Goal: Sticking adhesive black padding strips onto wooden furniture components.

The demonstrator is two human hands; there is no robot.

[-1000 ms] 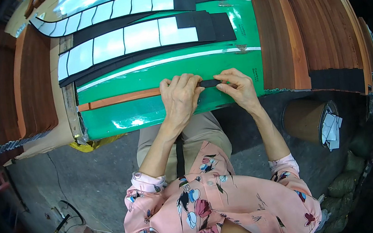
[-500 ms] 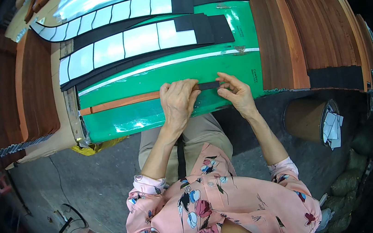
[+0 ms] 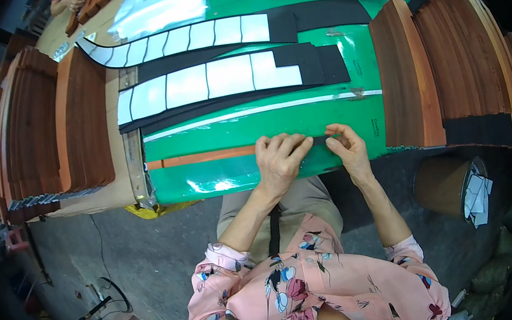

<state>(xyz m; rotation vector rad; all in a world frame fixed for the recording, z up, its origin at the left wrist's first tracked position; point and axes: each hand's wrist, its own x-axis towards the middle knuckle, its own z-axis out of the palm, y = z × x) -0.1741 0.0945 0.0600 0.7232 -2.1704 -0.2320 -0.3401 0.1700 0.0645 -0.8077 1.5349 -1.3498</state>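
A long, narrow orange-brown strip [image 3: 211, 156] lies flat across the green work surface in front of me. A short black piece [image 3: 319, 140] is at its right end. My left hand [image 3: 280, 162] is closed over the strip near that end, fingers bent and pressed down on it, hiding the part beneath. The thumb and forefinger of my right hand [image 3: 349, 150] are drawn together at the tip of the black piece. Beyond lie black strips carrying white backing pieces [image 3: 230, 77], in two overlapping groups.
Stacks of brown panels stand at the left [image 3: 82, 120] and right [image 3: 408, 74] of the green surface [image 3: 208, 185]. Clear plastic packaging [image 3: 160, 5] lies at the back. A brown bin [image 3: 441, 185] holding white scraps stands at lower right. Another person's hand [image 3: 73, 0] shows at far left.
The whole view has shifted, so the bench sits lower and farther right. My right thumb and forefinger have come closer together at the black tip. My left hand stays on the strip.
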